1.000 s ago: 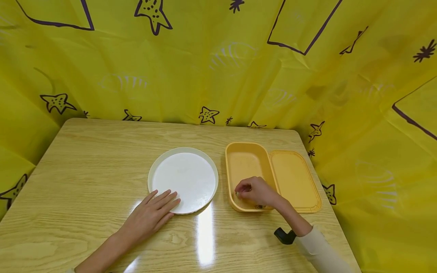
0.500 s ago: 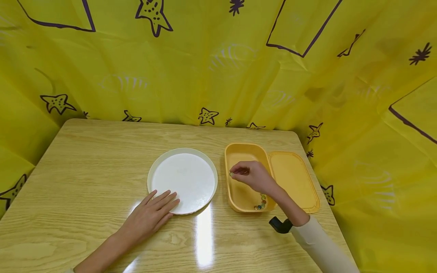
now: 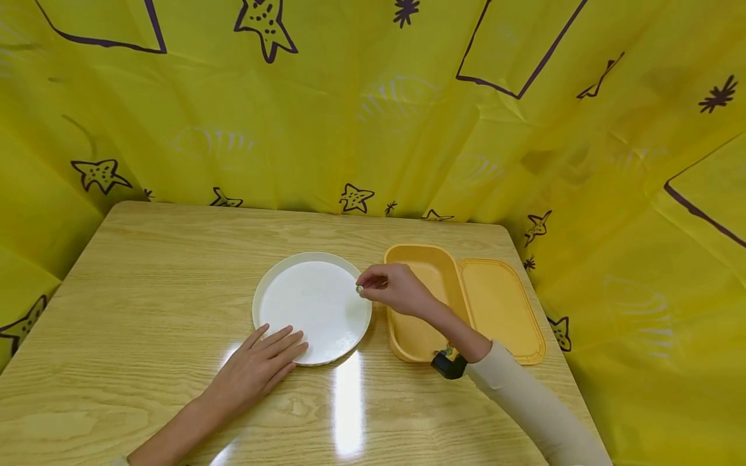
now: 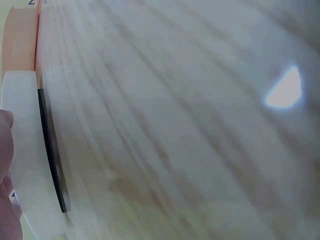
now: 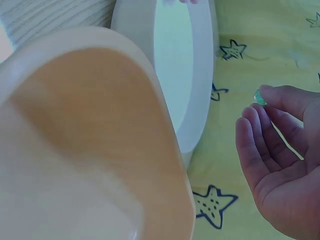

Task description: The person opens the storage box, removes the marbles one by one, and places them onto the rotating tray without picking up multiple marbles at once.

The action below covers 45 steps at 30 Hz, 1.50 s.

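Note:
Between thumb and fingertips, my right hand (image 3: 396,288) pinches a small greenish glass marble (image 5: 260,97). In the head view this hand is over the right rim of a round white tray (image 3: 315,304). My left hand (image 3: 259,362) rests with straight fingers on the tray's near left edge. To the right of the tray stands an orange rectangular box (image 3: 419,336), under my right forearm. A bit of the marbles (image 3: 447,351) shows in its near right corner; the wrist camera and arm hide the rest of them.
An orange lid (image 3: 504,310) lies flat against the box's right side. The wooden table (image 3: 163,272) carries everything, and a yellow curtain (image 3: 315,129) with drawn starfish hangs behind and at the sides. A black wrist camera (image 3: 449,366) sits on my right wrist.
My right hand has lifted the marble from inside the box and carried it left, over the box's left wall to the tray's rim. The left hand has stayed in place.

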### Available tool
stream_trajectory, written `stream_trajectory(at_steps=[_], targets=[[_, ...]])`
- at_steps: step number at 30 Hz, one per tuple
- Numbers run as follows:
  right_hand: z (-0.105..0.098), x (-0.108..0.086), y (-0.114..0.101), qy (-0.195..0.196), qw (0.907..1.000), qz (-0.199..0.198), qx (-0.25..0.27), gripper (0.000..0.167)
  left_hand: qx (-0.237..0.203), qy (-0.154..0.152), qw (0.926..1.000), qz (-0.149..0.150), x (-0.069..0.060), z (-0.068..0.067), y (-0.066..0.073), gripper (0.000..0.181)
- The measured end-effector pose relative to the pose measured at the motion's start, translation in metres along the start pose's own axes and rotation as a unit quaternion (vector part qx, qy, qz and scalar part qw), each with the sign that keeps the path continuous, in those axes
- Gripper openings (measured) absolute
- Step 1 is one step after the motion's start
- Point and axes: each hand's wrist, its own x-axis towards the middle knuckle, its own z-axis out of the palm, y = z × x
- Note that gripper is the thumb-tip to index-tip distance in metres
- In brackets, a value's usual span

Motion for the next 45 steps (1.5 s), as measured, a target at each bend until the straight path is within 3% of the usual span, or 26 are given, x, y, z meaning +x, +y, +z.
stream_trajectory(at_steps=[22, 45], targets=[[0.039, 0.059, -0.004, -0.049, 0.9987, 0.011, -0.003, 0.013, -0.001, 0.005, 1.0000, 0.006, 0.001, 0.000, 0.000, 0.051], [0.069, 0.088, 0.002, -0.076, 0.9946, 0.064, -0.029, 0.008, 0.004, -0.004, 1.0000, -0.002, -0.001, 0.001, -0.001, 0.051]])
